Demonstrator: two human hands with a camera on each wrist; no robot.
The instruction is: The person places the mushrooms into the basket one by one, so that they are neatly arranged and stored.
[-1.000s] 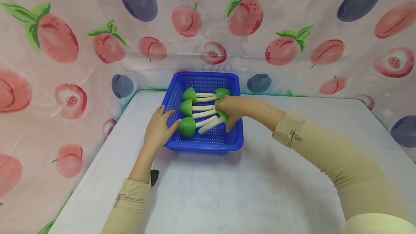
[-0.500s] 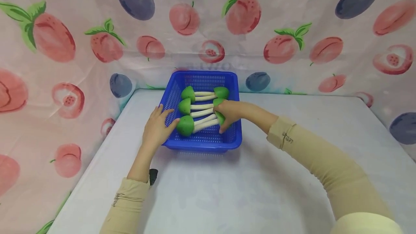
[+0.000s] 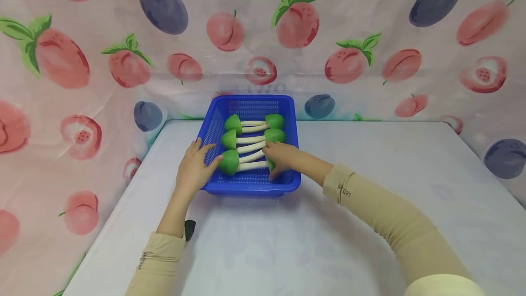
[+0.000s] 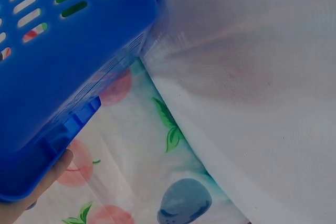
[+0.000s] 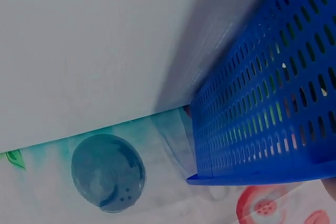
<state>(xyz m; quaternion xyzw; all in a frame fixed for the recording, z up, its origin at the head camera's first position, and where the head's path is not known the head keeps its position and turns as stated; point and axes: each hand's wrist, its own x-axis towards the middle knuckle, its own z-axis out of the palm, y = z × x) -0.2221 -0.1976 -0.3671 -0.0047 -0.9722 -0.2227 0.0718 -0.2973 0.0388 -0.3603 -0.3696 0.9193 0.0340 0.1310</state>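
A blue perforated basket (image 3: 246,188) stands on the table with several green-capped, white-stemmed mushrooms (image 3: 233,124) in it. They lie in rows, caps toward the left and right walls, stems overlapping in the middle. My right hand (image 3: 283,156) reaches over the basket's right rim and grips the front right mushroom (image 3: 271,165) by its cap, which the fingers partly hide. Spread over the left rim is my left hand (image 3: 192,168), its thumb close to the front left mushroom (image 3: 228,162). Both wrist views show the basket's outer wall (image 4: 68,51), (image 5: 247,124), not the mushrooms held.
The white table (image 3: 255,245) extends in front of the basket and to both sides. Behind it hangs a fruit-printed cloth (image 3: 230,8), which also covers the left side. A small black object (image 3: 189,230) shows beside my left wrist.
My right hand has shifted the cap of the front right mushroom toward the basket's front, so its slanted stem now lies nearly level. The left hand stays on the rim.
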